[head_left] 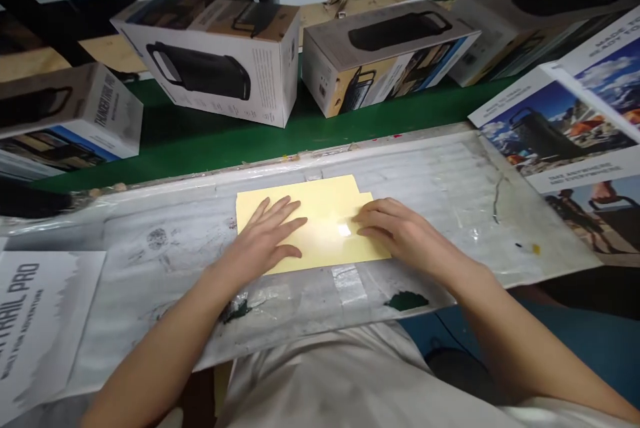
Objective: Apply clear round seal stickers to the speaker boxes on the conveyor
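Head view looks down on a worn grey work surface point(440, 175) covered in scuffed, taped plastic film, with a yellow sheet point(320, 211) lying flat at its middle. Both of the person's hands rest on that sheet. Her or his left hand point(263, 238) lies palm down on the sheet's left half, fingers point(280, 211) spread and released, grasping nothing, just pressing the paper to the surface. On the sheet's right part, the right hand point(400, 231) sits with its fingers point(373, 221) loosely curled and fingertips touching the paper near a small shiny patch point(344, 230); it grips nothing that I can see. The sheet's far edge has a stepped corner at the upper right.

Beyond the work surface runs a green belt point(210, 138) carrying 4 printed cartons. 1 white box point(220, 61) showing a black speaker stands left of centre, a second box point(385, 55) lies just right of it, a third point(65, 115) sits at the far left, and a fourth point(530, 21) at the far right. Flattened printed cartons point(575, 128) with mountain photos overlap the surface's right end. At the lower left, a white printed sheet point(35, 321) lies at the surface's corner. Small dark green scraps point(407, 300) show through near the near edge.
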Demonstrator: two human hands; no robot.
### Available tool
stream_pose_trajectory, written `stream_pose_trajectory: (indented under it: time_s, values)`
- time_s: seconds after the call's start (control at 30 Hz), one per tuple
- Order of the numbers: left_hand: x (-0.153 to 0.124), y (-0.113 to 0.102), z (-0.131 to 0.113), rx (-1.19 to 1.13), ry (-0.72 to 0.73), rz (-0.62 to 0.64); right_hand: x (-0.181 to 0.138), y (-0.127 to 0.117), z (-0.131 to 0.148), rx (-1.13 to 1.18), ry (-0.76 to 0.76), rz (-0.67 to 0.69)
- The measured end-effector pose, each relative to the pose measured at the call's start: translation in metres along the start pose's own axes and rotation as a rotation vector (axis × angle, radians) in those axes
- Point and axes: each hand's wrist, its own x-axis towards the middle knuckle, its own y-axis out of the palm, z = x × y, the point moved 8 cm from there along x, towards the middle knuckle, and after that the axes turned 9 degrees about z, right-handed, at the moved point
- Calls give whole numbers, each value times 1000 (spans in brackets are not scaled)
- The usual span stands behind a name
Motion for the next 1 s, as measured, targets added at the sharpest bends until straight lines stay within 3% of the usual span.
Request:
stream_pose_trajectory:
  time_s: [0.3,0.53,1.0]
  values:
    - [-11,-5,-23,43,183,-83,17,15,37,46,-170,112]
    - [-3,5,-40,45,217,-58,25,30,39,9,-221,240]
    - [3,12,-39,9,203,-46,10,28,40,17,-233,138]
